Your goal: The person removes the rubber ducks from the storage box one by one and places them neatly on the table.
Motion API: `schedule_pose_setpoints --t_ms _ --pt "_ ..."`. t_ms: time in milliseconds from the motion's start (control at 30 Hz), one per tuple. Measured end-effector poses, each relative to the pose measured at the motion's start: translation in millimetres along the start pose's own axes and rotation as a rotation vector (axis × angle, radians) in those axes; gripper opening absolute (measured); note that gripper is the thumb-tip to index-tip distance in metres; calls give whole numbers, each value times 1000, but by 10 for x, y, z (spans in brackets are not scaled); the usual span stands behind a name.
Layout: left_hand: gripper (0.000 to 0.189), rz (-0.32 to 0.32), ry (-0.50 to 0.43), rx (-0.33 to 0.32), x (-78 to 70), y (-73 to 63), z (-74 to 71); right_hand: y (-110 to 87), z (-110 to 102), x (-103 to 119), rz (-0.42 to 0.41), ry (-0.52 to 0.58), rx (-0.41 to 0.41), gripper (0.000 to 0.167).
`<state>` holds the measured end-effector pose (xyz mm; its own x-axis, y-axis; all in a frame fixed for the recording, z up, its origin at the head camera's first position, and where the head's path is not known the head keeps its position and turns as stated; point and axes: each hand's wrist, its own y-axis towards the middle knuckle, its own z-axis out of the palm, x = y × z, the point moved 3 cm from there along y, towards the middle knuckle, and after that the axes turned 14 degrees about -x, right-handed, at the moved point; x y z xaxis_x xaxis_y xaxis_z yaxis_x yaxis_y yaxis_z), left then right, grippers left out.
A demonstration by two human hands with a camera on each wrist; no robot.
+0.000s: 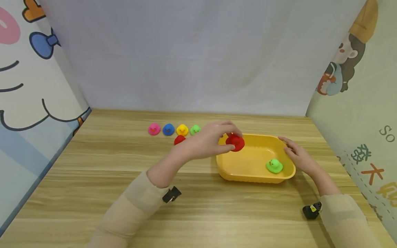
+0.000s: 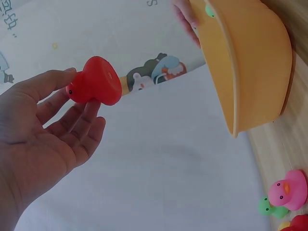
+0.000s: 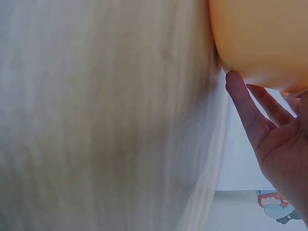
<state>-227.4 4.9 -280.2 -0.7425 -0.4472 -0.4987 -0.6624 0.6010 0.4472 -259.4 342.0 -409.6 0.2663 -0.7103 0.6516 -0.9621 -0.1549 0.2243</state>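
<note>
My left hand (image 1: 209, 139) pinches a red rubber duck (image 1: 236, 142) between thumb and fingers, over the left end of the yellow basin (image 1: 245, 177). The left wrist view shows the red duck (image 2: 101, 82) tipped, its flat base turned away from the palm. Inside the basin, toward its right end, sits a green rubber duck (image 1: 274, 166). My right hand (image 1: 299, 156) rests at the basin's right end, fingers loosely extended along the rim. In the right wrist view, the fingertips (image 3: 234, 79) lie right at the basin's outer wall (image 3: 264, 43).
Left of the basin, a back row holds a pink duck (image 1: 154, 129), a blue duck (image 1: 169, 129), a yellow duck (image 1: 182, 130) and a green duck (image 1: 195, 130). Another red duck (image 1: 179, 139) is partly hidden by my left arm. A white curtain (image 1: 198, 69) hangs behind the wooden table (image 1: 93, 179).
</note>
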Motion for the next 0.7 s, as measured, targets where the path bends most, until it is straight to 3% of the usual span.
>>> schedule_pose_setpoints --t_ms 700 --pt "27 40 -86 -165 115 -321 -374 14 13 -70 23 -6 16 47"
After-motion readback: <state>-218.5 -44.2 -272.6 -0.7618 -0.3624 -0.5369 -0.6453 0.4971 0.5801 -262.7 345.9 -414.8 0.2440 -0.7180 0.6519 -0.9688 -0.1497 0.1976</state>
